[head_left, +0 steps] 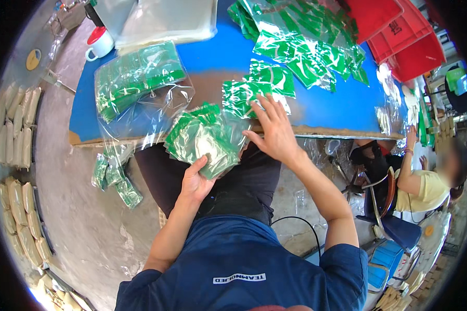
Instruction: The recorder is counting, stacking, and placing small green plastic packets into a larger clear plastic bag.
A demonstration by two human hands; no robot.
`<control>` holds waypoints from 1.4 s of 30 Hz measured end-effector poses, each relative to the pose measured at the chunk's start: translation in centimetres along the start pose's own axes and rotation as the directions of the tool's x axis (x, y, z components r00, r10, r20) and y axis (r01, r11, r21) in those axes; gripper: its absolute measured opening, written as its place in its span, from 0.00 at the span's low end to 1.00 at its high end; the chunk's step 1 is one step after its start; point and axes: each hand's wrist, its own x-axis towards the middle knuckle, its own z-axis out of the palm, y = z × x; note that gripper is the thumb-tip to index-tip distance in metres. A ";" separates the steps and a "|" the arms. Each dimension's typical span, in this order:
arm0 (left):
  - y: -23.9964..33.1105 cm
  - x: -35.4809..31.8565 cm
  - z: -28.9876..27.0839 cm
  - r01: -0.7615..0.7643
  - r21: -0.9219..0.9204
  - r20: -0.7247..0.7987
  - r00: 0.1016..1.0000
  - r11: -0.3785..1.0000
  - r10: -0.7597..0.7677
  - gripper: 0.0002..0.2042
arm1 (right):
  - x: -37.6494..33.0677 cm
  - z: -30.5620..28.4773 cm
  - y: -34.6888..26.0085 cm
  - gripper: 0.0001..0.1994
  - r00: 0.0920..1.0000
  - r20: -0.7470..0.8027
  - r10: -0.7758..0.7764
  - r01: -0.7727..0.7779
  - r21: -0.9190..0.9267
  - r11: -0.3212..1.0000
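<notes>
My left hand (198,180) is closed on a fanned stack of green-and-clear plastic packets (205,136), with the thumb on top. The stack is held over my lap, just off the table's front edge. My right hand (276,129) has its fingers spread. Its fingertips lie on or just over a flat green packet (236,98) near that edge; whether they touch it I cannot tell. To the left, a large clear bag (140,78) lies on the table, filled with rows of similar green packets. Its loose open end hangs toward me over the edge.
A heap of green packets (301,36) covers the back of the blue table (205,54). Red crates (399,31) stand at the far right, a white mug (99,44) and clear sheets (166,23) at the far left. Packets (117,179) hang below the left edge. Another person (425,181) sits at right.
</notes>
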 end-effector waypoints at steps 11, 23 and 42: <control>1.6 -0.4 -4.3 0.055 0.199 0.092 0.993 0.978 -0.075 0.34 | -2.3 0.3 -0.4 0.11 0.914 -0.279 0.294 -0.151 0.439 0.886; 0.2 0.7 -1.8 0.022 0.073 0.129 0.991 0.997 -0.031 0.31 | -1.4 -0.2 0.9 0.17 0.968 -0.186 0.171 -0.177 -0.016 0.984; 1.5 0.5 -4.3 0.069 0.142 0.328 0.938 0.987 -0.112 0.34 | -3.0 -0.4 -1.7 0.12 0.962 -0.007 0.274 -0.205 0.647 0.735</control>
